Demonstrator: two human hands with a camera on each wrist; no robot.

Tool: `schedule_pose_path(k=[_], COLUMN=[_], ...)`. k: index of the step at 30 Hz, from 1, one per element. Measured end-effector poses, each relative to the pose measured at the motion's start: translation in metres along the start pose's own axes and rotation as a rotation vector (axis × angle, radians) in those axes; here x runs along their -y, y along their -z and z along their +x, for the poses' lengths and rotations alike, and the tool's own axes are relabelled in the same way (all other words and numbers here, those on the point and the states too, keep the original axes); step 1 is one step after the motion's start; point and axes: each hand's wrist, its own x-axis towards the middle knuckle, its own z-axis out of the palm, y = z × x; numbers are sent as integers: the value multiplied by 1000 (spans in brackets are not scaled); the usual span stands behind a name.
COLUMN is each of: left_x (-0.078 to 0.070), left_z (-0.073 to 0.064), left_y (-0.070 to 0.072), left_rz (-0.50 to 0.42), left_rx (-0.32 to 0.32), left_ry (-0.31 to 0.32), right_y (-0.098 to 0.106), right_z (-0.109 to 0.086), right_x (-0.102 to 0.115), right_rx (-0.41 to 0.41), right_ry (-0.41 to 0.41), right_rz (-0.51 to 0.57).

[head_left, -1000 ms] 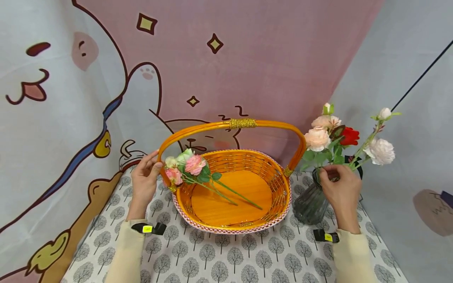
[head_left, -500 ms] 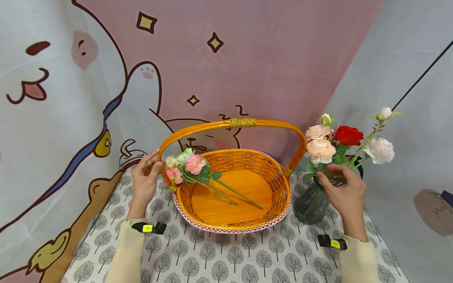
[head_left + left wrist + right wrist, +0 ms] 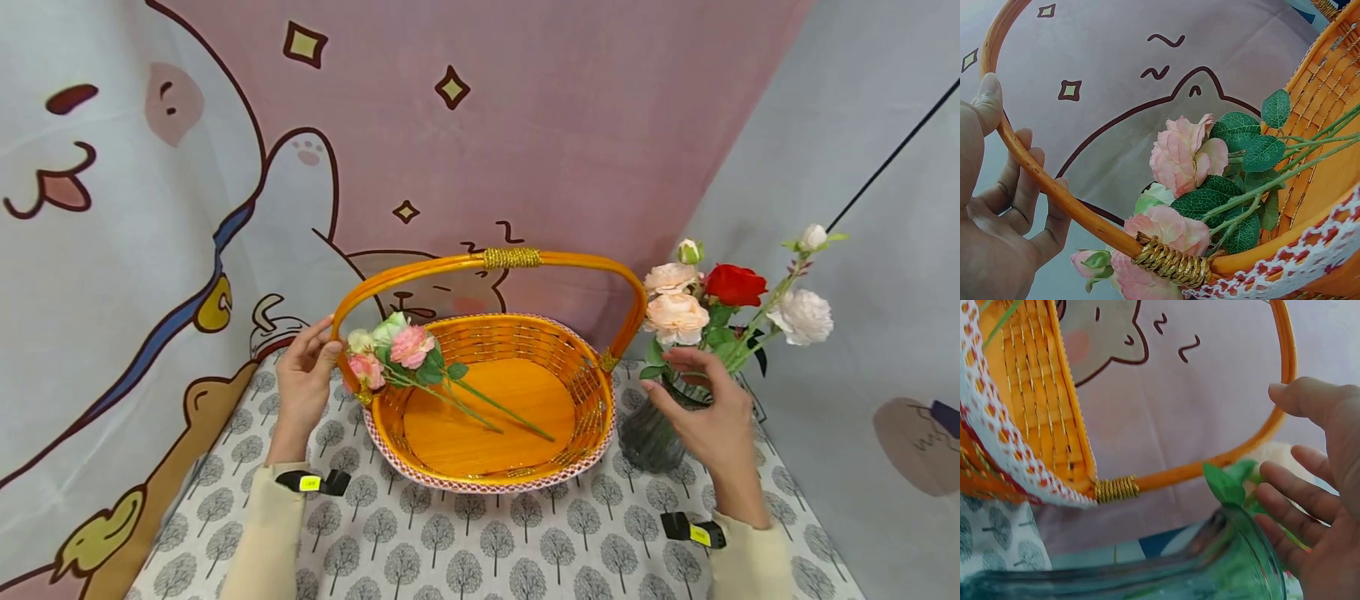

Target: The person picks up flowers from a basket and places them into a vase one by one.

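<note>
left hand (image 3: 302,387): gripped arched orange basket handle (image 3: 512,257). right hand (image 3: 712,421): loose, released, beside ribbed smoky-glass vase (image 3: 648,437); seemed fragile, best held mid-body.

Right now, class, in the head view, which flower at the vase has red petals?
The red flower, between the two peach blooms and the large white bloom, above the vase. Its deep colour sets it apart: the others there are pale.

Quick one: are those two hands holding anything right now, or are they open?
Left hand: holding the basket handle.
Right hand: open, holding nothing, close to the top of the glass vase.
</note>
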Motion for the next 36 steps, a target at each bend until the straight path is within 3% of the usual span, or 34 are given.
schedule_pose_path(k=[13,22,36], left_x=[-1,0,1], left_z=[1,0,0], left_y=[1,0,1], left_rz=[-9,-14,-26], left_rx=[-12,-20,-15], left_ry=[10,20,11], right_y=[-23,-43,-77], right_z=[-5,-7,2], right_x=[11,16,24], right_rx=[143,211,354], right_ry=[122,196,177], right_rz=[89,46,43])
